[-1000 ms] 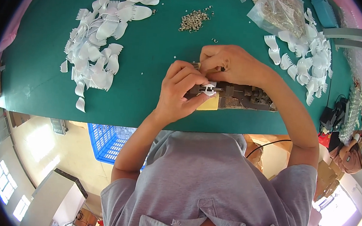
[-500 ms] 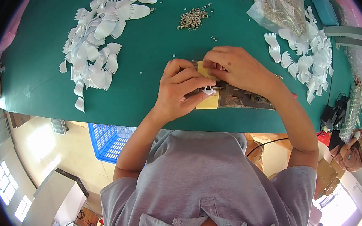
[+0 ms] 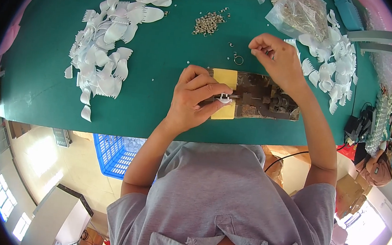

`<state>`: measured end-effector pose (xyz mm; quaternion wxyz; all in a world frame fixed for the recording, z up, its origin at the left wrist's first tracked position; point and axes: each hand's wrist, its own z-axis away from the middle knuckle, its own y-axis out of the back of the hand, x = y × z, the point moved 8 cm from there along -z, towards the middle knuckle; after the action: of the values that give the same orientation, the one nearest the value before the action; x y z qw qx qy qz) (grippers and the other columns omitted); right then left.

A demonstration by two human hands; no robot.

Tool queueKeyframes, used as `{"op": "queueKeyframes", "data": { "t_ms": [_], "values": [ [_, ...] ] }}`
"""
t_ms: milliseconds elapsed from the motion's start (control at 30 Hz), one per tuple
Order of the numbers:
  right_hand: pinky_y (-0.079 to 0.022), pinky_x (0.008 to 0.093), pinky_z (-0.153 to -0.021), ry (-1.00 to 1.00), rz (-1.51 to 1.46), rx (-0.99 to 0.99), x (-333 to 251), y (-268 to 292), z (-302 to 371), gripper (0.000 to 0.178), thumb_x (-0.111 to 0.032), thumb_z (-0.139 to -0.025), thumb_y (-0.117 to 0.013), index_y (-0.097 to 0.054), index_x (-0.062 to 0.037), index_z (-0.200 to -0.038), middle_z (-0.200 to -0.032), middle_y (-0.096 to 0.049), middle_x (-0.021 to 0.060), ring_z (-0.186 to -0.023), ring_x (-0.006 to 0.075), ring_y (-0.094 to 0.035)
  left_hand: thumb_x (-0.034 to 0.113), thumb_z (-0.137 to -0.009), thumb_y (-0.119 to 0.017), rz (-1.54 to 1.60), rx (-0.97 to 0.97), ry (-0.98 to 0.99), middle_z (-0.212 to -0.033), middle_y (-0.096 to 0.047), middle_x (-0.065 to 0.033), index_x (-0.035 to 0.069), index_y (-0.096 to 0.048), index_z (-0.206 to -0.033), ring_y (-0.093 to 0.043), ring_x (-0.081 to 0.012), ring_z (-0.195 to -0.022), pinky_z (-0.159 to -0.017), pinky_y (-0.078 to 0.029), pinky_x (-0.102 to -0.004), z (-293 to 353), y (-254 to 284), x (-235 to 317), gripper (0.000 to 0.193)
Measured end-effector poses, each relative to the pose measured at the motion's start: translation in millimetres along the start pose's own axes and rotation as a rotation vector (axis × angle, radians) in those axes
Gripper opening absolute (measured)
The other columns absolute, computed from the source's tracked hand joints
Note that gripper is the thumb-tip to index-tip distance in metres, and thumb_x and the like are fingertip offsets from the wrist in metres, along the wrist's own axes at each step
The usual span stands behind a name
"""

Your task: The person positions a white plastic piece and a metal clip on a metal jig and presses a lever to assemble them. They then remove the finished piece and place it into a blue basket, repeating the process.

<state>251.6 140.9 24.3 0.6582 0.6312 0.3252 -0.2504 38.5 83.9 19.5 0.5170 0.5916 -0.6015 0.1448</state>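
My left hand (image 3: 196,94) pinches a small white toothed plastic piece (image 3: 225,98), like a hair-claw half, against the left part of a metal bench fixture (image 3: 254,98) with yellow tape. Most of that piece is behind my fingers. Up and to the right, my right hand (image 3: 278,62) hovers over the green table with thumb and fingers curled together; anything between its fingertips is too small to make out. Left of it lies a thin metal ring (image 3: 239,59), with a loose spring (image 3: 231,45) just beyond. A pile of small metal springs (image 3: 208,23) sits farther back.
White toothed clip pieces (image 3: 102,44) lie heaped at left, and another heap (image 3: 333,71) at right. Clear bags of metal parts (image 3: 298,15) rest along the far side. A blue basket (image 3: 113,157) stands below the table edge. Another person (image 3: 378,169) is at far right.
My right hand has left the fixture and moved up and right, uncovering the fixture's right part and the metal ring. My left hand has stayed with the white piece.
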Motion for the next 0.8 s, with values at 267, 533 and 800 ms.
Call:
{"op": "queueKeyframes", "data": {
  "t_ms": [267,533,800],
  "values": [
    [-0.057,0.0413,-0.074,0.137,0.200,-0.009,-13,-26,1,0.011,-0.012,-0.092,-0.072,-0.075,-0.0069,-0.101,-0.094,-0.072,0.0086,-0.084,0.0303,-0.071,0.008,-0.069,-0.090,0.007,0.005,-0.018,-0.089,-0.067,0.0003,0.012,-0.082,-0.101,-0.057,-0.0232,-0.092,-0.081,-0.050,-0.0366,1,-1,0,0.034],
    [-0.056,0.0422,-0.074,0.089,0.167,-0.122,-23,-28,2,0.011,-0.015,-0.092,-0.072,-0.073,-0.0045,-0.095,-0.091,-0.069,0.0091,-0.081,0.0306,-0.069,0.008,-0.070,-0.090,-0.004,0.018,-0.002,-0.090,-0.068,-0.0015,0.009,-0.080,-0.099,-0.058,-0.0243,-0.091,-0.080,-0.051,-0.0372,0,2,1,0.031],
    [-0.052,0.0398,-0.073,0.306,0.121,-0.250,-90,-24,50,0.006,-0.007,-0.096,-0.067,-0.064,-0.0034,-0.100,-0.090,-0.062,0.0092,-0.083,0.0281,-0.062,0.008,-0.064,-0.090,0.041,0.054,0.047,-0.092,-0.071,-0.0019,0.009,-0.075,-0.092,-0.061,-0.0265,-0.093,-0.082,-0.051,-0.0396,2,2,-7,0.032]
  ]
}}
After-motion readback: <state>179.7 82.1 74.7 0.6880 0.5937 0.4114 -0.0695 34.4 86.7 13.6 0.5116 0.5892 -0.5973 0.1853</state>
